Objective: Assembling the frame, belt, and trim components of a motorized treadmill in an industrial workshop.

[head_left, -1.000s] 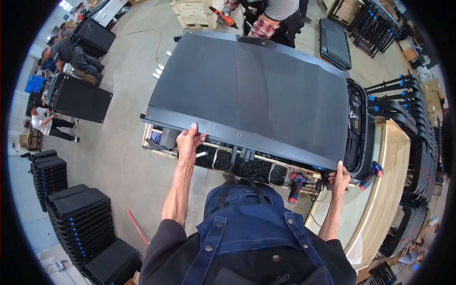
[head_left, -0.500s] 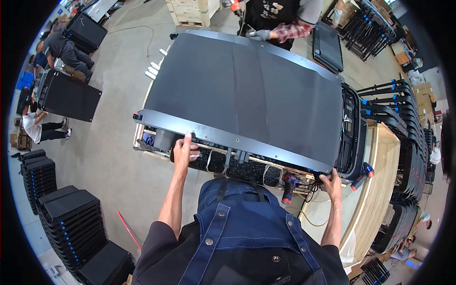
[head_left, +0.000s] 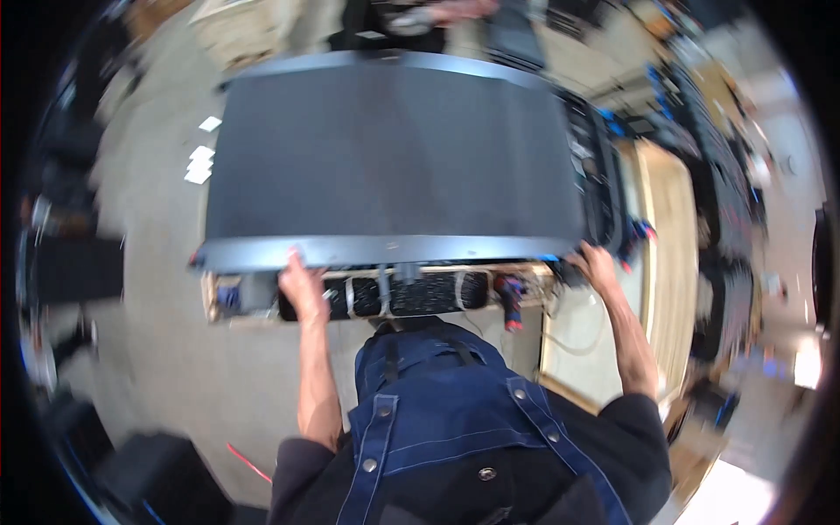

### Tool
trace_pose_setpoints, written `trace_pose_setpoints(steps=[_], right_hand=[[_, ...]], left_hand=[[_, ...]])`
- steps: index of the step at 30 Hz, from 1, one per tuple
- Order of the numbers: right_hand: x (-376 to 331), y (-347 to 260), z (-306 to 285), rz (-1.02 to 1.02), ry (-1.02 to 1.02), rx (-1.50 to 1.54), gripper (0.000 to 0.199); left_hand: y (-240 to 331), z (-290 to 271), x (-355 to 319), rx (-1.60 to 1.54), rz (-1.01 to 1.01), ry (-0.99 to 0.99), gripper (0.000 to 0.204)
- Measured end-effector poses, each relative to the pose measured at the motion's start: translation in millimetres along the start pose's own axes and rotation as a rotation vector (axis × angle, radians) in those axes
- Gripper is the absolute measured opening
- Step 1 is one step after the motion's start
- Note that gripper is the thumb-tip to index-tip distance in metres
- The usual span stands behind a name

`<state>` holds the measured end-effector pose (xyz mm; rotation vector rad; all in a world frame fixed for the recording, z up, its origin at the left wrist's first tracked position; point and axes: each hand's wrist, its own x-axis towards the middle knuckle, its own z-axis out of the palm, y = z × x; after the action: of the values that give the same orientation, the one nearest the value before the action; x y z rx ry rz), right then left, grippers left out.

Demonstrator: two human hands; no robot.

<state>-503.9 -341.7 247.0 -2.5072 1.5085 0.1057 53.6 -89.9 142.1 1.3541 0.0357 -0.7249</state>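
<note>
Panel (head_left: 394, 149) less slanted, long axis crosswise

The wearer's two hands (head_left: 304, 291); one silver-edged panel (head_left: 389, 153); two power drills (head_left: 512, 302); one red strip (head_left: 248, 462)

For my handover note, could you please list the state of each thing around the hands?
Dark panel: lying uncovered
Left hand: thumb on panel's near edge
Right hand: at panel's near right corner
Left drill: unheld
Right drill: unheld, blurred
Blue apron: worn
</note>
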Motion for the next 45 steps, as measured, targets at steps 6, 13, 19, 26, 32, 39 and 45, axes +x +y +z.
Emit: trace_pose_setpoints(steps=[6,13,19,26,32,39,45], right_hand=[[14,12,-12,0.042,-0.111,0.142,0.05],[-25,28,27,0.149,0.271,0.39,0.048],[-70,74,38,0.555,0.914,0.901,0.024],[-116,224,116,0.859,0.233,0.526,0.068],[-92,273,246,1.22,0.156,1.383,0.063],[-75,365,346,1.383,0.429,1.762,0.025],[-95,373,312,1.223,0.508,1.441,0.047]], left_hand=[[6,-4,4,-0.03,-0.038,-0.068,0.063],[3,14,-10,0.002,0.014,-0.087,0.069],[4,12,-15,0.109,-0.064,0.071,0.083],[-56,-16,-77,0.368,-0.625,-0.21,0.065],[-82,-80,-224,0.868,-0.786,0.076,0.056],[-77,-50,-232,0.952,-0.643,-0.032,0.045],[-90,-42,-197,0.953,-0.609,0.047,0.041]])
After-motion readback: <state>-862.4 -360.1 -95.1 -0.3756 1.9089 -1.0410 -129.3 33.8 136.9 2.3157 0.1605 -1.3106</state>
